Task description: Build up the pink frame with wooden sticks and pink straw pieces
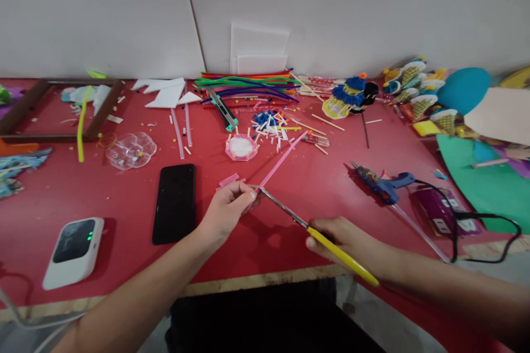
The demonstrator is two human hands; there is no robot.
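Between thumb and fingers, my left hand (236, 201) pinches a long pink drinking straw (279, 162) that slants up to the right. My right hand (342, 240) is closed round the yellow handles of a pair of scissors (306, 223). The scissor blades reach the straw right beside my left fingertips; whether they are parted there is too small to tell. Short cut pink straw pieces (228, 180) lie just behind my left hand. Farther back sits a small pink-rimmed piece with a white centre (241, 146) and short sticks standing round its edge.
A black phone (174, 204) and a white device with a screen (74, 251) lie to the left. A glue gun (385, 182) with a cord is at the right. Toward the wall are a box cutter (222, 109), coloured straws (248, 84) and cut bits (271, 124).
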